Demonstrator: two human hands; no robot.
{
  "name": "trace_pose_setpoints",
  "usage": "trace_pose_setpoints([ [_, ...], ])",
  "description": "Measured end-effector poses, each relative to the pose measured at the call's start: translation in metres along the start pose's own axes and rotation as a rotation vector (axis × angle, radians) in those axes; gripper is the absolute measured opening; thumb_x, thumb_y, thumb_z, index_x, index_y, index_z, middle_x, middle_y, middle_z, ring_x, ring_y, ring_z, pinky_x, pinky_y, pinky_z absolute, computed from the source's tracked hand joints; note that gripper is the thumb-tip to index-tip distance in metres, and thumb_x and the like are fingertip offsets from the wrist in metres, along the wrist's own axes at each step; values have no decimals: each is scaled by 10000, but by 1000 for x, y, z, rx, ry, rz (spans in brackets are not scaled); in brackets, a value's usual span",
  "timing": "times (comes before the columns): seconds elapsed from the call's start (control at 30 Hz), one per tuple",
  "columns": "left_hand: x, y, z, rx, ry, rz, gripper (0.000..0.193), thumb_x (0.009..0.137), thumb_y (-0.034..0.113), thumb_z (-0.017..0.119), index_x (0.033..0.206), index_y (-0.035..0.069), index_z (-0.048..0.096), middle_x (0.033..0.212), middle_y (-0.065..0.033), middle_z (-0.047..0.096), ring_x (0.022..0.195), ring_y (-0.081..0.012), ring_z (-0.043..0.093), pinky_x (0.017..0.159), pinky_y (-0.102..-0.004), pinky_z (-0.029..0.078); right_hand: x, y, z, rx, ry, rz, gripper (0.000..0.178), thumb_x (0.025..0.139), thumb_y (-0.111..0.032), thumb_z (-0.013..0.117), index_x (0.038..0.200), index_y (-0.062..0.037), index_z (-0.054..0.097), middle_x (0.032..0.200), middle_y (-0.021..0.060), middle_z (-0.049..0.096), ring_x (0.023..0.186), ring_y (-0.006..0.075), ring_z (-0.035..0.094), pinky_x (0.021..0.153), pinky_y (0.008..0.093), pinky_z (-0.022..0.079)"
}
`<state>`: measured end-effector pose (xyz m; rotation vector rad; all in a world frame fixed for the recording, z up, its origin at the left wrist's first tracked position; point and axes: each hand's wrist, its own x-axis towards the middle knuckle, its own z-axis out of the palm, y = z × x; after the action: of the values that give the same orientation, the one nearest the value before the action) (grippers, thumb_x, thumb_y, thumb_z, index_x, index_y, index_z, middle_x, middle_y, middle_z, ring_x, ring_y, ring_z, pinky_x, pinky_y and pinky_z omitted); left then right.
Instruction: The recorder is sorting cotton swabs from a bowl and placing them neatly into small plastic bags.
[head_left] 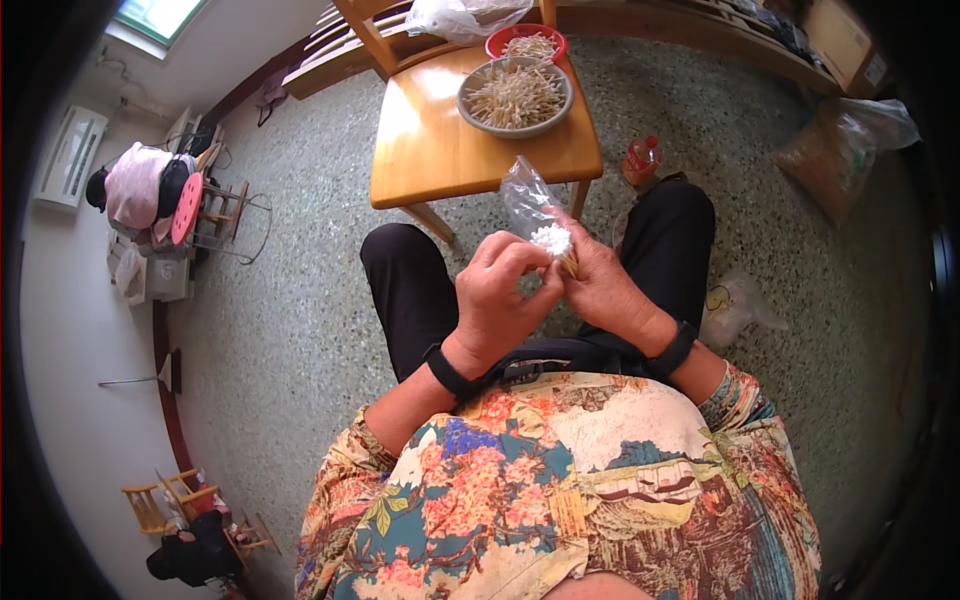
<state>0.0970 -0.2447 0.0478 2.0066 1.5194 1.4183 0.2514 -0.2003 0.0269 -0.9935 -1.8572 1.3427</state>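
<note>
Sitting on a seat that cannot be seen, a person in a bright patterned shirt (pixel 560 480) and black trousers (pixel 410 290) holds both hands together above the lap. Each wrist carries a black band. The left hand (pixel 505 300) is curled, its fingers closed around a bundle of cotton swabs (pixel 552 240) whose white tips cluster at the top. The right hand (pixel 600 285) presses against the left from the other side, gripping the same bundle; thin wooden sticks show just under the white tips, between the two hands. A small clear plastic bag (pixel 528 195) rises from the bundle, standing up just beyond the fingertips; which hand pinches it cannot be told.

Just beyond the hands stands a low wooden table (pixel 440 150). On its far part, ahead of the hands, sits a grey bowl (pixel 515 97) heaped with pale sticks, and touching it farther on is a red bowl (pixel 527 42) with more of them. A white plastic bag (pixel 462 17) lies past that, at the table's far edge.

To the right of the hands, on the speckled floor (pixel 300 300), stands a small bottle (pixel 641 160) with a red cap, and a crumpled clear bag (pixel 735 305) lies beside the right knee. Well apart to the far right rests a large sack (pixel 835 150) of brownish material. Far off to the left sits a pink and red pile of household things (pixel 160 190).
</note>
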Motion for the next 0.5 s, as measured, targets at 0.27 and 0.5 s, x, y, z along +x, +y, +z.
trace_pose_setpoints([
  [0.27,2,-5,1,4,30,60,225,693,18,754,885,95,666,808,-69,637,728,-240,644,623,-317,525,-1,0,-1,-2,13,-40,637,891,-77,585,1448,-5,286,1099,241,628,1059,349,631,879,397,490],
  [0.5,2,-2,0,28,-16,142,202,682,26,756,848,96,665,768,-59,621,704,-244,631,606,-331,519,3,1,-6,-120,5,-15,707,876,-102,614,1464,11,238,1130,270,613,1081,364,617,886,411,484],
])
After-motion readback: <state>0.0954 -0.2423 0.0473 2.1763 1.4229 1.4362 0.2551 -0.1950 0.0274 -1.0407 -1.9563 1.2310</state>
